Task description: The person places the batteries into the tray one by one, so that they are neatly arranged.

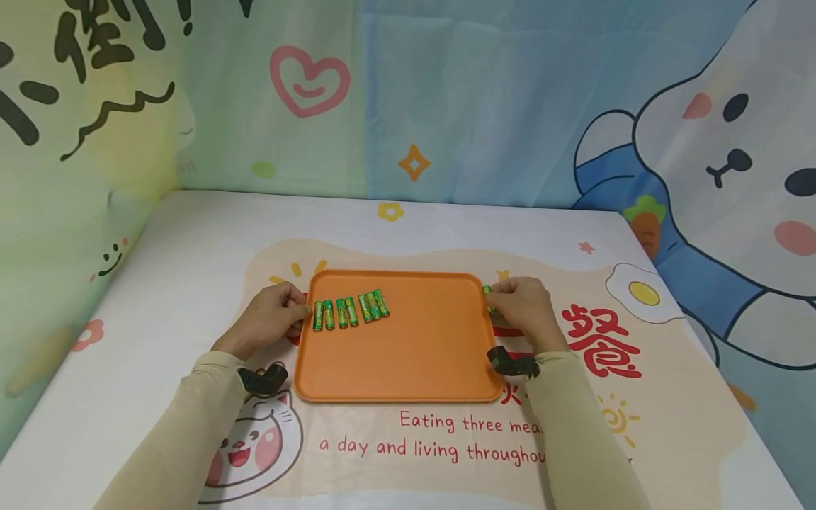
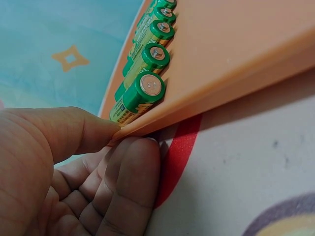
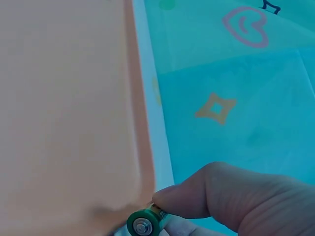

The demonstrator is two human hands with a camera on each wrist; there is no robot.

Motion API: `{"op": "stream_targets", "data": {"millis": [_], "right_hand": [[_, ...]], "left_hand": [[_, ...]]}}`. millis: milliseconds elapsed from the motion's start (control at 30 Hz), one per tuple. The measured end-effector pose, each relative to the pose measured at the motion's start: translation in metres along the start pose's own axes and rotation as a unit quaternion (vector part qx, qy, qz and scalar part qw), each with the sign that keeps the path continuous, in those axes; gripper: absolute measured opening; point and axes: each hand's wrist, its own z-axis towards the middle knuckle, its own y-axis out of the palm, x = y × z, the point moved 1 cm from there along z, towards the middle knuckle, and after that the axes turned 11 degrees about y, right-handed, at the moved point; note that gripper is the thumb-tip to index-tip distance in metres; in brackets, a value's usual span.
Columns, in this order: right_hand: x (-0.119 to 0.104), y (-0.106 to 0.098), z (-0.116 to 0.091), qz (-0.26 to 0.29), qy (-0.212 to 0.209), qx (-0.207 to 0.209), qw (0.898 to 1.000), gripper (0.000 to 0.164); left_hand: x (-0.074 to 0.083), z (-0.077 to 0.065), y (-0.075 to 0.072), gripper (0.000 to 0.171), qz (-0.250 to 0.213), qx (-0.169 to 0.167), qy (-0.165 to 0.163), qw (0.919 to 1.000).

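Note:
An orange tray (image 1: 408, 361) lies in front of me, with several green batteries (image 1: 342, 313) in a row near its upper left. My left hand (image 1: 270, 320) pinches the tray's left rim (image 2: 147, 120); its thumb is on top beside the nearest battery and its curled fingers are underneath. At the opposite rim, my right hand (image 1: 523, 308) pinches a single green battery (image 3: 143, 224) between thumb and fingers. That battery's metal tip faces the right wrist camera, and it overlaps the tray's corner there. The far side of its casing is hidden by the fingers.
A printed tablecloth (image 1: 446, 474) with lettering and cartoon figures lies under the tray. Behind the table hangs a patterned backdrop (image 1: 484, 106). Dark wrist straps (image 1: 261, 380) sit over both sleeves near the tray's sides.

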Motion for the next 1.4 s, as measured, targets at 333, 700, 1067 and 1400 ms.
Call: {"op": "stream_targets", "data": {"millis": [333, 700, 1067, 1400], "right_hand": [[-0.015, 0.011, -0.006, 0.019, -0.014, -0.006, 1.0, 0.032], [-0.032, 0.037, -0.01, 0.06, -0.051, -0.042, 0.996, 0.024], [-0.049, 0.063, -0.012, 0.06, -0.051, -0.072, 0.994, 0.022], [-0.06, 0.082, -0.014, 0.04, -0.078, -0.083, 0.993, 0.02]], "left_hand": [[-0.003, 0.0, 0.0, 0.017, 0.0, 0.002, 0.003, 1.0], [-0.005, 0.0, -0.001, 0.018, -0.009, -0.001, -0.001, 1.0], [-0.003, 0.0, -0.001, 0.018, 0.0, 0.0, 0.002, 1.0], [-0.001, 0.0, -0.001, 0.018, -0.001, -0.002, 0.002, 1.0]]}}
